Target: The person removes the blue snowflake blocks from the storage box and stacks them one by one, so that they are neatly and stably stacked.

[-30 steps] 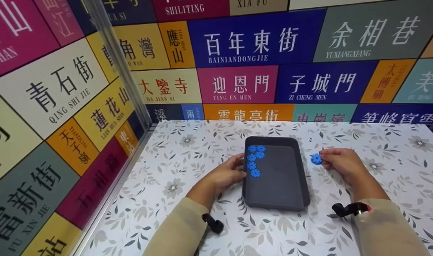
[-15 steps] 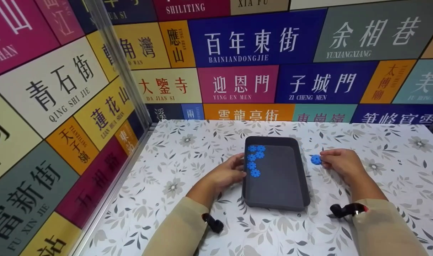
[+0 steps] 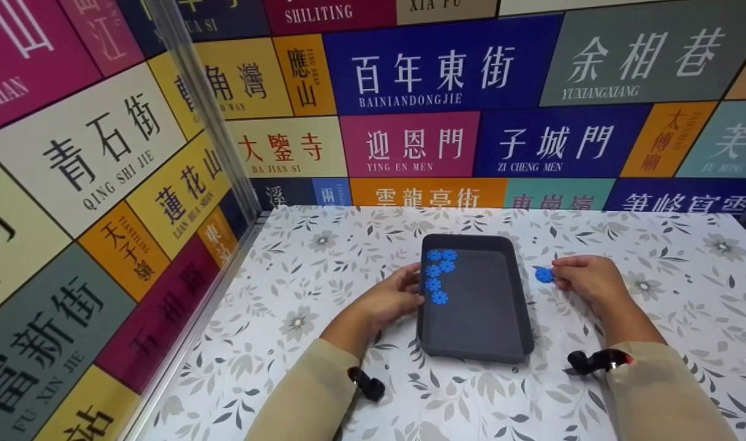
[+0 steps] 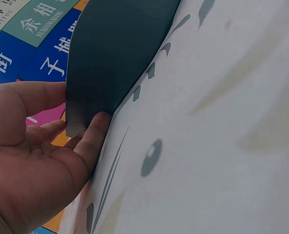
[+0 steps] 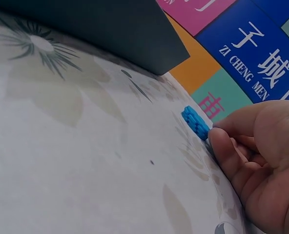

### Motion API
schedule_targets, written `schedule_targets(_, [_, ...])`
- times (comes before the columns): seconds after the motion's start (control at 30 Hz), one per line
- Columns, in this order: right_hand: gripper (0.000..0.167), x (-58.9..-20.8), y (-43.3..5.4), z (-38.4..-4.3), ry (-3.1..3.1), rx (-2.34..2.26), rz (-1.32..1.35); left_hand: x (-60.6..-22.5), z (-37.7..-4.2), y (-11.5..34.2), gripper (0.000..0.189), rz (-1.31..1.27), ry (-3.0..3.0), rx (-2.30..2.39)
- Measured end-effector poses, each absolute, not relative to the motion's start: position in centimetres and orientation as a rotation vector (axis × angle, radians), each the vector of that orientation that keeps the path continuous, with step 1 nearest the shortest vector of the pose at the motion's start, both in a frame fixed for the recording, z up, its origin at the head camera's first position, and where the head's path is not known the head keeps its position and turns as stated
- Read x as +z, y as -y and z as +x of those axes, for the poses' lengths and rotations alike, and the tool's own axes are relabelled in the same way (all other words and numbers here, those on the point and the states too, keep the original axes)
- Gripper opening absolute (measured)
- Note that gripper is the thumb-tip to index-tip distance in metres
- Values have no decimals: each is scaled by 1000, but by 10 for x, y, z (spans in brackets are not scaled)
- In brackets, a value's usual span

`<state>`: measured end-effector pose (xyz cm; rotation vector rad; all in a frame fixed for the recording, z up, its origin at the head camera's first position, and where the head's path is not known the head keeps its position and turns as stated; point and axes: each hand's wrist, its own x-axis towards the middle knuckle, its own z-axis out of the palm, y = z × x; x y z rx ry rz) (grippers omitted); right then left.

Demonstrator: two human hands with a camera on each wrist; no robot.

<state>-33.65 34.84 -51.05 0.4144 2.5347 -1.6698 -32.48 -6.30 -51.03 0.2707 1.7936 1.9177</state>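
Observation:
A dark grey tray [image 3: 477,312] stands on the table, several flat blue snowflake discs [image 3: 433,285] lying along the left side of its floor. My left hand [image 3: 392,300] touches the outside of the tray's left wall. In the left wrist view, extended fingers [image 4: 93,134] of that hand rest against the wall near the tabletop. Right of the tray, my right hand [image 3: 587,278] pinches a blue snowflake disc [image 3: 544,274] between thumb and fingertips. Seen edge-on in the right wrist view, this disc [image 5: 195,123] looks thick and ridged; whether it is several stacked, I cannot tell.
A white tablecloth [image 3: 324,392] with grey leaves and flowers covers the table. Walls of coloured street-name panels [image 3: 440,67] rise behind and to the left. A metal corner post [image 3: 214,110] stands at the back left.
The disc pinched in my right hand has tilted slightly. Both hands and the tray otherwise stay in nearly the same place.

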Motion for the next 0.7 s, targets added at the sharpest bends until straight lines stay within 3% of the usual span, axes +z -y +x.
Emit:
schedule_targets(0.33, [50,-501,-337,-335,-2538,-1761,404,-511,-325,63,86,269,-1789,1907])
schedule_targets(0.7, [47,-472,-287,-330,-2534,-1800,185,-511,-324,63,85,278,-1749,1951])
